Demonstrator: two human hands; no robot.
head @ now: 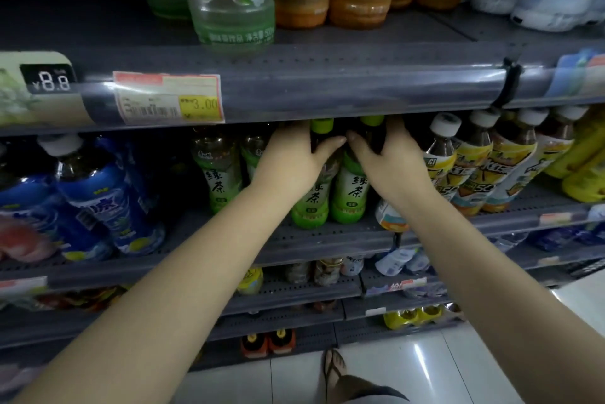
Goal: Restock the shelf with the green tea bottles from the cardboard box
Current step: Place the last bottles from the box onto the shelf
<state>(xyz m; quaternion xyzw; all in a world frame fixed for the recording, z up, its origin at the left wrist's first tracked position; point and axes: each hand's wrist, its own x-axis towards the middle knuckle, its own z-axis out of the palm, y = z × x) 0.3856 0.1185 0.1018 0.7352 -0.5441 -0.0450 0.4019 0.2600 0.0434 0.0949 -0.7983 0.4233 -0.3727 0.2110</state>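
Two green tea bottles stand side by side on the middle shelf (327, 241), their lime caps just under the shelf above. My left hand (296, 158) is wrapped around the neck of the left bottle (311, 204). Closed around the neck of the right bottle (352, 197) is my right hand (389, 158). The thumbs nearly touch between the two bottles. Two more green tea bottles (221, 174) stand further back to the left. The cardboard box is out of view.
Blue-labelled bottles (104, 204) fill the shelf's left side, yellow lemon tea bottles (474, 168) crowd the right. The upper shelf (327, 76) with price tags hangs low over the caps. Lower shelves hold more drinks. My sandalled foot (334, 367) stands on white floor tiles.
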